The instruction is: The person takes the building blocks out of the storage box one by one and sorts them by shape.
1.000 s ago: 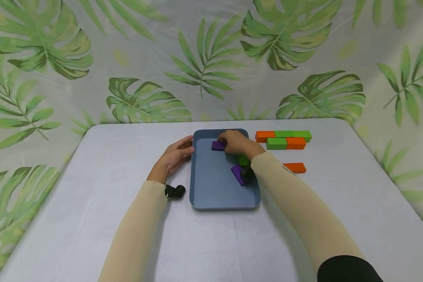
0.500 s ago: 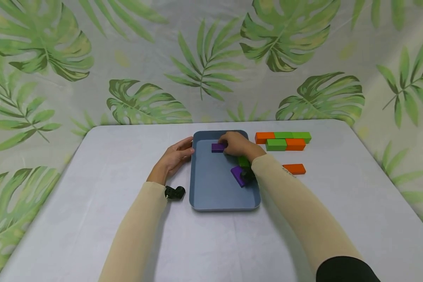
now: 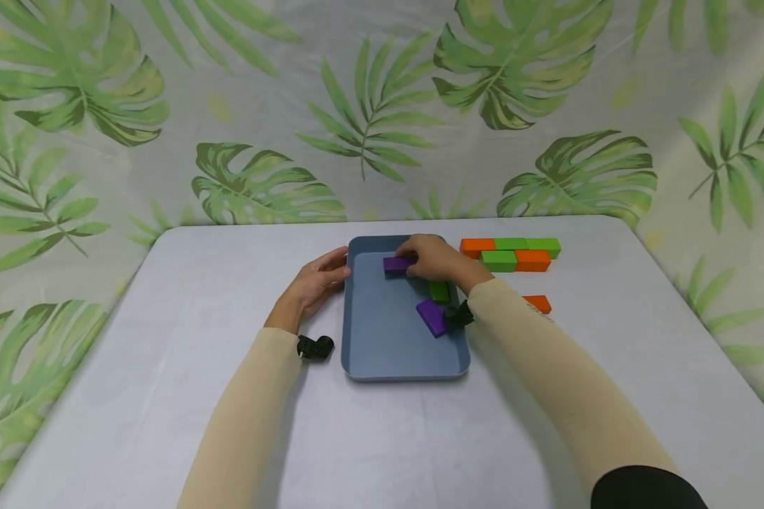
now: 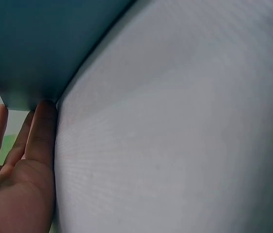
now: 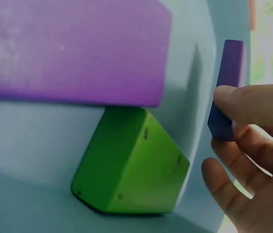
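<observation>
A blue-grey tray (image 3: 382, 357) stands on the table, and my left hand (image 3: 315, 286) touches its left side. In the left wrist view, the extended fingers (image 4: 41, 131) reach the tray's outer wall (image 4: 34, 58). Over the tray's far end my right hand (image 3: 439, 258) pinches a purple block (image 3: 395, 266) between thumb and fingers. The right wrist view shows this purple block (image 5: 231, 63) standing on edge under the thumb. Nearer to me in the tray lie a green block (image 3: 439, 292) and a second purple block (image 3: 431, 317), partly overlapped by the wrist camera.
To the tray's right, two rows of orange and green blocks (image 3: 499, 261) lie close together. Nearer, a single orange block (image 3: 538, 304) is partly behind the right sleeve (image 3: 547, 360). A leaf-patterned cloth (image 3: 382, 106) hangs behind the white table (image 3: 229, 268).
My right hand and forearm have shifted slightly right with the pinched purple block. More of the green block shows, and less of the single orange one. The left hand has stayed put.
</observation>
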`<state>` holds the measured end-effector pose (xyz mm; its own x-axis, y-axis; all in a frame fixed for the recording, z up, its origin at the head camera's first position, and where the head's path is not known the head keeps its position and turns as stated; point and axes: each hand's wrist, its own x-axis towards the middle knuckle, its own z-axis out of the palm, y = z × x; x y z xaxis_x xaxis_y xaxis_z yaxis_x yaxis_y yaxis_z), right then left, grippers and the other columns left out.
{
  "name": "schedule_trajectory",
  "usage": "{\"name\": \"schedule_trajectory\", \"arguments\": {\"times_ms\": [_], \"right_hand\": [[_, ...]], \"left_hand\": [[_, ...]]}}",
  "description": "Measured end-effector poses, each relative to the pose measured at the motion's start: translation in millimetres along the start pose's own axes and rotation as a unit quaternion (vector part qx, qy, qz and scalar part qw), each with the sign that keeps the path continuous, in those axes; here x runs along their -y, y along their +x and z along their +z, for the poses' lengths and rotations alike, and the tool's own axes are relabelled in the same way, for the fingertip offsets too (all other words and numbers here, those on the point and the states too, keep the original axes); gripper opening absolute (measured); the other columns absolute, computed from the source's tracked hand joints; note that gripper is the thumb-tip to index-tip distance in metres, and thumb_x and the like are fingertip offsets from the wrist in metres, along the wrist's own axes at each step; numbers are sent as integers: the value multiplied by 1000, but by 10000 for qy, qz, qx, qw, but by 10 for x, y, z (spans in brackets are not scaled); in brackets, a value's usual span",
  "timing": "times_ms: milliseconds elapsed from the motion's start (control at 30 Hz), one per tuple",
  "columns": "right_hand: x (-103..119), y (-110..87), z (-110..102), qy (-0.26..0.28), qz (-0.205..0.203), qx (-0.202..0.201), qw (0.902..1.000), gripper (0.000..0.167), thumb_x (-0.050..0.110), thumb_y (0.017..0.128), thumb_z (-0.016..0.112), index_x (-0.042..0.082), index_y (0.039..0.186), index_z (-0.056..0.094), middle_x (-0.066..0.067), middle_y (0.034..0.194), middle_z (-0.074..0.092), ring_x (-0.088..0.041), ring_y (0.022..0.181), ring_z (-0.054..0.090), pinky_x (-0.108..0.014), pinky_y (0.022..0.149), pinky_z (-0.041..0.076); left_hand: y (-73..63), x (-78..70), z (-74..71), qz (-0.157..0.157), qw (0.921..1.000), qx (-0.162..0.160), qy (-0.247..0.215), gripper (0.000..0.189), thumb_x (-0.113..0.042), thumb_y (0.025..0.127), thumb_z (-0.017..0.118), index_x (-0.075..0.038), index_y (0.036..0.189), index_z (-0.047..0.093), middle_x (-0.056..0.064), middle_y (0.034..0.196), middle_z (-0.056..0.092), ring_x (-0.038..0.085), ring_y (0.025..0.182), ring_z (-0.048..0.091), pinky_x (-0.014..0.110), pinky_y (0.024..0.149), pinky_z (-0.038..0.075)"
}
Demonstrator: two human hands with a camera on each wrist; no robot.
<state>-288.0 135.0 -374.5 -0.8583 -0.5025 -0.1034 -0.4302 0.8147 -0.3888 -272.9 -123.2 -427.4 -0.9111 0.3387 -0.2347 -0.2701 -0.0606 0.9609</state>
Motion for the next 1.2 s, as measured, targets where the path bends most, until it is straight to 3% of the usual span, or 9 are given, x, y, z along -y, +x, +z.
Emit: {"name": "schedule_trajectory", "arguments": {"times_ms": [267, 567, 967, 1200], "right_hand": [[79, -149, -121, 128, -455, -193, 9987, 38, 6, 90, 66, 6, 128, 66, -14, 122, 66, -28, 111, 60, -44, 101, 51], [159, -495, -250, 375, -825, -381, 9952, 39, 7, 91, 69, 7, 129, 65, -11, 126, 64, -25, 110, 60, -43, 94, 55], [-115, -875, -339, 631, -869, -681, 9919, 38, 2, 88, 71, 5, 126, 65, -13, 118, 65, -25, 103, 61, -48, 89, 57], [-336, -1147, -383, 717, -637, -658, 9932, 36, 0, 89, 70, 3, 124, 66, -14, 120, 64, -27, 104, 59, -48, 89, 57]], "left_hand": [[7, 8, 6, 35, 10000, 21, 21, 63, -3, 100, 55, -14, 157, 31, 12, 164, 28, 30, 150, 32, 44, 125, 26], [15, -6, 4, 63, 10000, 17, 10, 63, -2, 100, 54, -14, 157, 31, 11, 164, 28, 29, 150, 32, 44, 125, 26], [8, 9, -1, -21, 10000, 6, -12, 63, -3, 100, 54, -15, 157, 31, 11, 164, 28, 29, 150, 33, 43, 125, 26], [8, -2, -3, -21, 10000, 12, 24, 63, -3, 100, 55, -15, 157, 31, 10, 164, 28, 29, 150, 33, 44, 125, 26]]}}
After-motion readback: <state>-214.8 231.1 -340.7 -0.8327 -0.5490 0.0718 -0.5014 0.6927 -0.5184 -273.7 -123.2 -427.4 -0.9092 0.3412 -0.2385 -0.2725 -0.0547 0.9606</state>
